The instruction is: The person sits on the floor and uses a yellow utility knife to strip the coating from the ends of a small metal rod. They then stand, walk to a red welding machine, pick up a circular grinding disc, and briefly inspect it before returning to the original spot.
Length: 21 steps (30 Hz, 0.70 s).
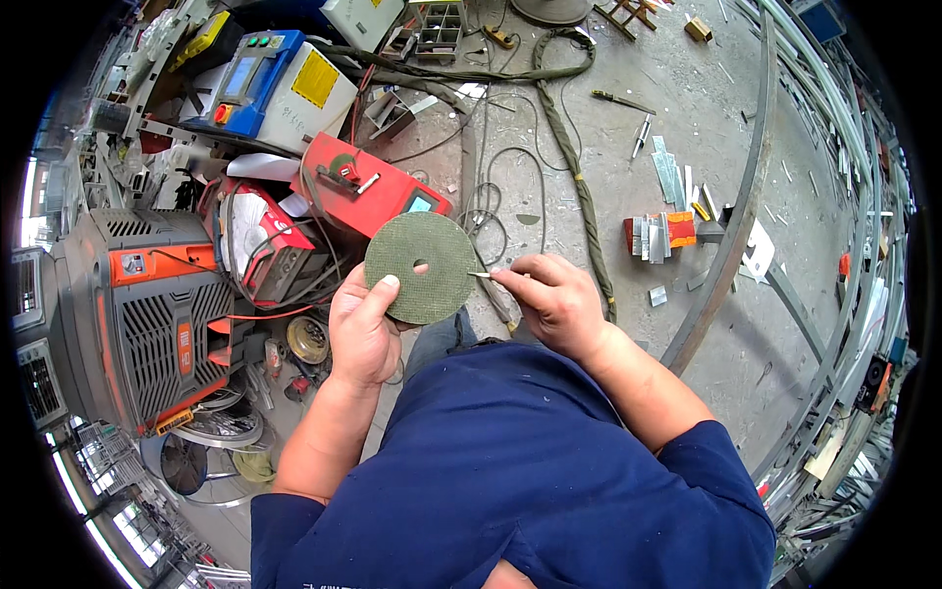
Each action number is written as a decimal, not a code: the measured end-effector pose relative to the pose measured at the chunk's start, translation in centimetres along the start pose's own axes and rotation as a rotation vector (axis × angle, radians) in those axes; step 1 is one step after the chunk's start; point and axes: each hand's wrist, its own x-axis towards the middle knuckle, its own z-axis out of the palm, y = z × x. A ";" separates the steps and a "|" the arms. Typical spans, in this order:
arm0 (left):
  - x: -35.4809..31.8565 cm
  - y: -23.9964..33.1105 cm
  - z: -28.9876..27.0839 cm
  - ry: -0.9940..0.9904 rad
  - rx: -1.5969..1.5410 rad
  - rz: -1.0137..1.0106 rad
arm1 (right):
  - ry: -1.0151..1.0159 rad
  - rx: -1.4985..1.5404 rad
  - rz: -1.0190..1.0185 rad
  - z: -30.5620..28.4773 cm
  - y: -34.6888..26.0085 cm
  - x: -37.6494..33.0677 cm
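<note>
My left hand [365, 329] grips a round green cutting disc [422, 297] by its lower left edge, thumb on the face. The disc has a coarse woven surface and a small hole in its centre. At the disc's right edge, my right hand [559, 299] pinches a small, thin, pale metal-looking piece [480, 275] between thumb and forefinger. Its tip reaches the rim or nearly so; I cannot tell whether they touch. The piece's other end is hidden in my fingers.
Behind the disc stands a red machine [368, 187] with a small screen, beside a blue-and-white control box [280, 88]. An orange-grey machine [167, 314] is at left. A thick sleeved cable [569, 167] crosses the floor. Metal blocks [648, 239] and a long steel bar [751, 196] lie right.
</note>
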 end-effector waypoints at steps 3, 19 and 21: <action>-0.1 0.2 -0.3 -0.006 0.008 -0.025 | -0.098 0.069 -0.126 -0.1 -1.8 -0.2; -0.5 0.2 -0.9 0.017 0.007 -0.021 | -0.079 0.010 -0.006 1.6 -1.0 -0.5; -0.4 0.0 -1.3 0.011 0.015 -0.014 | -0.103 0.022 -0.035 1.6 -1.7 -0.6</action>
